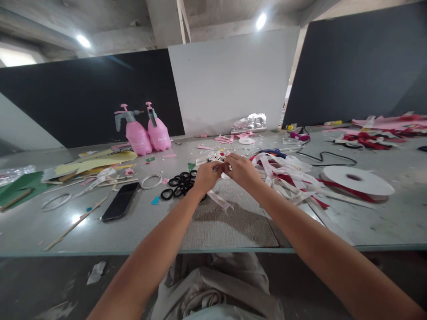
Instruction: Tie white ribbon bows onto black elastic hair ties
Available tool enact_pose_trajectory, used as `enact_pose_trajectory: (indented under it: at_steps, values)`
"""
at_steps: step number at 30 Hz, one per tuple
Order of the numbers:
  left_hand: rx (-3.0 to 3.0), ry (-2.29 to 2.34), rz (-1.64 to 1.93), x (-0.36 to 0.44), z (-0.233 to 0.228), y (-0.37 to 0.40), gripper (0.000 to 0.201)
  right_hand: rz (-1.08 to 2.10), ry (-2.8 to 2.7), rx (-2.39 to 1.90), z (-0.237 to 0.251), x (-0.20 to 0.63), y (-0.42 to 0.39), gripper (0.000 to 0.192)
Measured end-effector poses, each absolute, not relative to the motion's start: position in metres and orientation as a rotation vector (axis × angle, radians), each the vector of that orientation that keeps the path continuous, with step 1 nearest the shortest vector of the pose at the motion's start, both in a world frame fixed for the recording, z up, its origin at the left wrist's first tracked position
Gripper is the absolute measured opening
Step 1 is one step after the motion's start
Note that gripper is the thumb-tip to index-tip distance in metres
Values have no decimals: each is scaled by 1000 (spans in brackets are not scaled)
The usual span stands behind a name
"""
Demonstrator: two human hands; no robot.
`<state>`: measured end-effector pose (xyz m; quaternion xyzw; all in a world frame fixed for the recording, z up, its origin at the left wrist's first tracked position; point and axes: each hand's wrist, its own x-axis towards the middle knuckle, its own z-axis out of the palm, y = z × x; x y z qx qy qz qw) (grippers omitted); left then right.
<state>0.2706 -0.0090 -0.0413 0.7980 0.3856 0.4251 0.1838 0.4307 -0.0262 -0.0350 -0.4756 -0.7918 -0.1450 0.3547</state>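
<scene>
Phone (pixel 120 201) and black rings (pixel 178 184) are laid left of the work spot, within reach. Left hand (pixel 207 175) and right hand (pixel 240 170) are brought together above the mat (pixel 227 222), both pinched on a small ribbon piece (pixel 223 168) so it stays taut; a white tail (pixel 218 200) hangs below. Loose ribbons (pixel 290 178) and a spool (pixel 356 181) lie right, feeding supply.

Black-and-white panels (pixel 233 75) (ceiling lamps (pixel 83 41) overhead)
</scene>
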Motion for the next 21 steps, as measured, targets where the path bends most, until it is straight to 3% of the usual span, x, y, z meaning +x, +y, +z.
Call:
enact_pose_trajectory:
  at_steps: [10,21]
  values:
    - [2127,963,1290,267,-48,-4,31,37,-1709,-1160,-29,444,-19,4]
    - [1892,836,1310,265,-44,-3,30,216,-1624,-1133,-28,455,-21,18]
